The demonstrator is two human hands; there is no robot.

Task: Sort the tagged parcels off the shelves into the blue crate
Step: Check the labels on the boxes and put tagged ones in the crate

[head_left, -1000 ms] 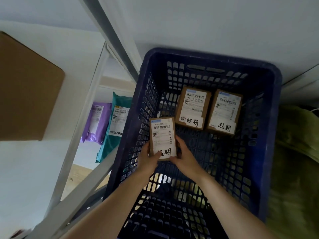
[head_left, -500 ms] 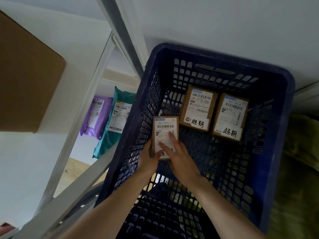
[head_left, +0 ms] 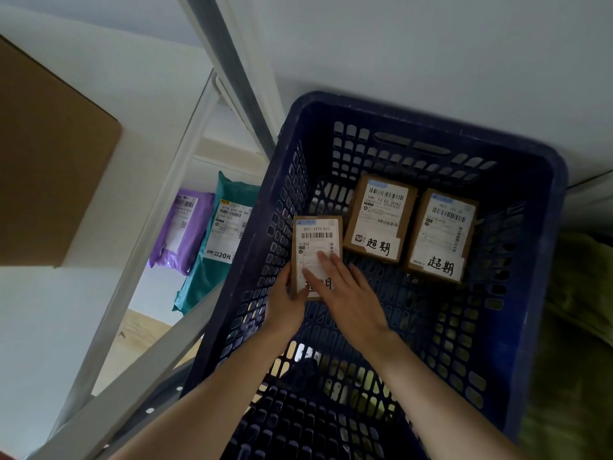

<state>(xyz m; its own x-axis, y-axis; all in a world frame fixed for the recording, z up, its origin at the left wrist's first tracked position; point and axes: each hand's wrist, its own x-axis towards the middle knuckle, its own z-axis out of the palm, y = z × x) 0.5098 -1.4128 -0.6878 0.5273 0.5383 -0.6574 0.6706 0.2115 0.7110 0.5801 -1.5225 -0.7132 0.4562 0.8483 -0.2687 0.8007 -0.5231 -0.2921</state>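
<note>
The small brown white-labelled cardboard parcel (head_left: 316,247) is by the left wall of the perforated blue plastic crate (head_left: 544,247), left hand (head_left: 285,303) pinching its near edge, right hand (head_left: 348,293) flat on its label. Let go unseated, it could lean tilted against that wall.

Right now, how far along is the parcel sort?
Done: the middle box and the right box, both tagged, lie flat in the blue crate. In hand: a third tagged box at the crate's left wall; the left hand grips its edge, the right hand rests flat fingers on its label. Left: a purple mailer and a teal mailer sit in the shelving beside the crate; no handwritten tag shows on them.
</note>
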